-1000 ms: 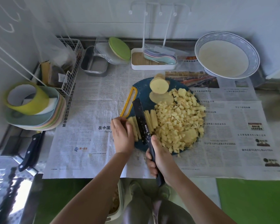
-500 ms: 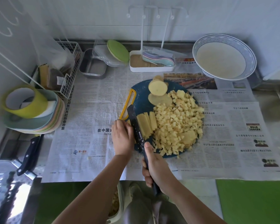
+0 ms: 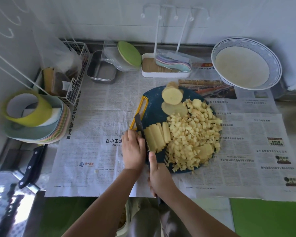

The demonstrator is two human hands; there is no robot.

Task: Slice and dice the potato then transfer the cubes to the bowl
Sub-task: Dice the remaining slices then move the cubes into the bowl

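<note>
1. Slicing is taking place at the centre of the frame. The right hand (image 3: pixel 159 175) is gripping the handle of the knife (image 3: pixel 141 132), and the blade is standing between the cut strips (image 3: pixel 156 136) and the left hand (image 3: pixel 132 149).
2. The left hand is pressing down with curled fingers, its knuckles touching the flat of the blade; the piece under it is hidden.
3. To do this well, I judge the fingertips should be tucked behind the knuckles. The blade should be dropping straight, and each strip should be matching its neighbours in width so the cubes come out even.
4. The potato is lying on the blue cutting board (image 3: pixel 152 110): strips are sitting beside the blade, a heap of cubes (image 3: pixel 193 139) to their right, and round slices (image 3: pixel 172 95) above.
5. The bowl (image 3: pixel 273 65), at the upper right, is holding no cubes; whether its pale inside is liquid I cannot tell.
6. The white tray (image 3: pixel 166 75), at upper centre, is holding pastel utensils, and the wire basket (image 3: pixel 75 79), at upper left, is holding packets.
</note>
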